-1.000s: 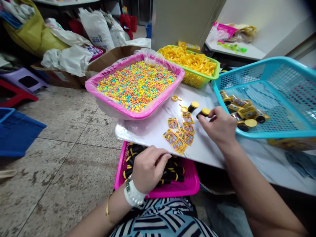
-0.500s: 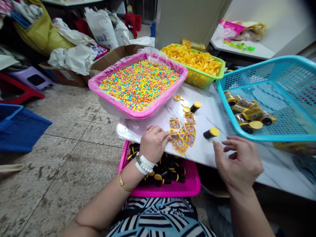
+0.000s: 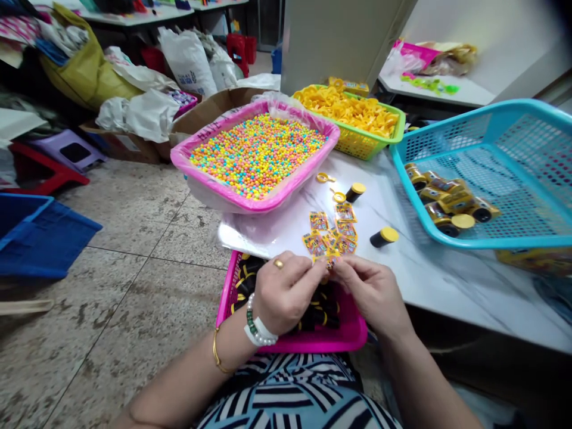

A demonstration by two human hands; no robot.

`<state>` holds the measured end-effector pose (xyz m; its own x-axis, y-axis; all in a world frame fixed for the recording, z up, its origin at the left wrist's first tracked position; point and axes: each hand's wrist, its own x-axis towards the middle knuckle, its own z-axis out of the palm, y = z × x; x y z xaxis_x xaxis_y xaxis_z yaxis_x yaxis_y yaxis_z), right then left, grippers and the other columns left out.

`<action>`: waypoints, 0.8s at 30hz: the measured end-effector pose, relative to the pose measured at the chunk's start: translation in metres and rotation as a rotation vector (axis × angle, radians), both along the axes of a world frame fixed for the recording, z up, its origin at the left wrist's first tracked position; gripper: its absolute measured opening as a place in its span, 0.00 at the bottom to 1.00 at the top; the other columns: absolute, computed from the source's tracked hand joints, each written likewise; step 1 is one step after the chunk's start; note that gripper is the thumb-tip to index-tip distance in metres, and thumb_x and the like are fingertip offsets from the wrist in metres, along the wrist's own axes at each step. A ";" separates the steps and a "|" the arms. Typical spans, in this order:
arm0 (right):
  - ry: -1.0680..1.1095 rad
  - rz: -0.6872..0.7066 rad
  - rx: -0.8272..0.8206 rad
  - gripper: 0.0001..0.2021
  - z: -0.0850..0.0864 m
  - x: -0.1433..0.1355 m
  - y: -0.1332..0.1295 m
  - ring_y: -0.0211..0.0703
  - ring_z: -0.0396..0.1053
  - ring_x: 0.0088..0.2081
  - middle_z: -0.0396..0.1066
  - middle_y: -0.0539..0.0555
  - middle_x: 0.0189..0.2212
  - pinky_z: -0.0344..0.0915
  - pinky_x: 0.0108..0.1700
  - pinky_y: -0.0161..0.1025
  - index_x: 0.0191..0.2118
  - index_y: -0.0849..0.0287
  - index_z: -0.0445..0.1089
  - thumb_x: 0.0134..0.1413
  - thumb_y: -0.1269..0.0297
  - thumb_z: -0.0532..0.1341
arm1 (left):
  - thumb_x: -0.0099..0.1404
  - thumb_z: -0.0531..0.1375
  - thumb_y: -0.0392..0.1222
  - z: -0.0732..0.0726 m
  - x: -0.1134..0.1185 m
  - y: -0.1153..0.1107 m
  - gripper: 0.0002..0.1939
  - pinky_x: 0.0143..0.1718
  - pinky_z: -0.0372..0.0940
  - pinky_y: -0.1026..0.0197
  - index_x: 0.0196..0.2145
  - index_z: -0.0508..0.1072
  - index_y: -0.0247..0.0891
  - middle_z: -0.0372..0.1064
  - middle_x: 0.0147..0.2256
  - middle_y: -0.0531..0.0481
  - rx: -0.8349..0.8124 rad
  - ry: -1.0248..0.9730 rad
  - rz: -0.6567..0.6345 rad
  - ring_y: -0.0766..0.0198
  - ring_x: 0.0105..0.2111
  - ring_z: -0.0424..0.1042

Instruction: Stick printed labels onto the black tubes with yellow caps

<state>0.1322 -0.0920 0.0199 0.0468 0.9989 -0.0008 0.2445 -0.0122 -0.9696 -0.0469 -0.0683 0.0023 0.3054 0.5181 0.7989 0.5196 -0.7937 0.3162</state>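
Observation:
My left hand (image 3: 288, 289) and my right hand (image 3: 373, 292) meet at the table's front edge, fingertips pinched on a small yellow printed label (image 3: 329, 257). Part of that label is hidden by the fingers. Just beyond it, several similar labels (image 3: 345, 229) lie spread on the white table. To the right stands a black tube with a yellow cap (image 3: 384, 237), tilted in view; a second such tube (image 3: 355, 192) is farther back. Below my hands, a magenta basket (image 3: 357, 339) holds many black tubes with yellow parts.
A pink tray (image 3: 268, 202) full of coloured beads sits at the back left. Behind it is a green basket (image 3: 369, 149) of yellow plastic pieces. A blue basket (image 3: 500, 241) on the right holds several labelled tubes. Two yellow rings (image 3: 324, 177) lie on the table.
My right hand has moved left from beside the capped tube to meet my left hand. My left hand has drawn a label towards me, and both hands now pinch it.

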 end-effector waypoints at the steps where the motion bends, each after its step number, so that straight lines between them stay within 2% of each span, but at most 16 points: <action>1: 0.068 -0.005 -0.056 0.14 -0.001 -0.003 -0.001 0.38 0.68 0.30 0.72 0.51 0.27 0.64 0.33 0.35 0.32 0.59 0.76 0.58 0.53 0.63 | 0.62 0.64 0.30 0.000 -0.001 -0.006 0.17 0.30 0.63 0.61 0.49 0.75 0.31 0.71 0.29 0.49 -0.032 -0.038 -0.024 0.65 0.29 0.65; 3: 0.147 -0.060 -0.118 0.15 -0.005 -0.008 -0.003 0.36 0.64 0.28 0.68 0.49 0.24 0.62 0.31 0.34 0.28 0.60 0.72 0.57 0.53 0.64 | 0.62 0.66 0.32 0.000 -0.003 -0.016 0.16 0.32 0.66 0.63 0.49 0.75 0.32 0.72 0.32 0.48 -0.204 -0.191 -0.028 0.66 0.31 0.68; 5: 0.151 -0.100 -0.116 0.17 -0.009 -0.013 -0.006 0.34 0.60 0.26 0.63 0.48 0.22 0.58 0.28 0.33 0.26 0.60 0.68 0.58 0.52 0.63 | 0.62 0.66 0.33 0.000 -0.005 -0.023 0.10 0.32 0.66 0.65 0.43 0.77 0.33 0.72 0.33 0.47 -0.410 -0.371 0.004 0.68 0.31 0.70; 7: 0.079 -0.115 -0.045 0.19 -0.013 -0.017 -0.010 0.34 0.57 0.25 0.59 0.47 0.21 0.55 0.27 0.34 0.23 0.60 0.63 0.61 0.53 0.61 | 0.63 0.64 0.33 0.002 -0.008 -0.028 0.02 0.30 0.64 0.67 0.35 0.77 0.33 0.71 0.30 0.49 -0.552 -0.479 0.031 0.70 0.29 0.69; 8: 0.022 -0.119 0.015 0.20 -0.015 -0.020 -0.011 0.33 0.55 0.25 0.58 0.47 0.21 0.55 0.27 0.34 0.22 0.60 0.62 0.62 0.54 0.59 | 0.64 0.63 0.33 0.003 -0.009 -0.030 0.03 0.29 0.63 0.67 0.32 0.77 0.33 0.71 0.28 0.50 -0.591 -0.507 0.036 0.70 0.28 0.68; 12: -0.164 -0.091 0.217 0.19 -0.023 -0.027 -0.017 0.33 0.53 0.24 0.54 0.46 0.21 0.52 0.27 0.35 0.22 0.60 0.59 0.64 0.62 0.57 | 0.63 0.64 0.34 0.008 -0.009 -0.033 0.05 0.27 0.62 0.67 0.30 0.78 0.33 0.70 0.25 0.51 -0.667 -0.572 0.021 0.70 0.26 0.68; 18: -0.258 -0.045 0.360 0.18 -0.026 -0.030 -0.020 0.32 0.51 0.23 0.51 0.45 0.20 0.51 0.27 0.34 0.22 0.59 0.54 0.64 0.69 0.57 | 0.61 0.67 0.37 0.009 -0.003 -0.033 0.05 0.26 0.64 0.67 0.33 0.81 0.33 0.72 0.27 0.48 -0.726 -0.598 -0.004 0.69 0.26 0.69; 21: -0.298 0.000 0.397 0.15 -0.025 -0.030 -0.020 0.33 0.55 0.25 0.55 0.46 0.22 0.54 0.29 0.35 0.24 0.59 0.58 0.63 0.70 0.57 | 0.58 0.69 0.39 0.006 -0.001 -0.033 0.06 0.24 0.62 0.66 0.32 0.82 0.34 0.70 0.25 0.49 -0.803 -0.572 -0.015 0.68 0.25 0.67; 24: -0.283 0.065 0.353 0.07 -0.024 -0.029 -0.018 0.38 0.63 0.32 0.65 0.51 0.29 0.60 0.35 0.37 0.31 0.58 0.66 0.63 0.68 0.58 | 0.58 0.68 0.38 0.001 -0.003 -0.030 0.03 0.28 0.64 0.65 0.27 0.81 0.37 0.70 0.26 0.49 -0.888 -0.609 0.013 0.67 0.27 0.68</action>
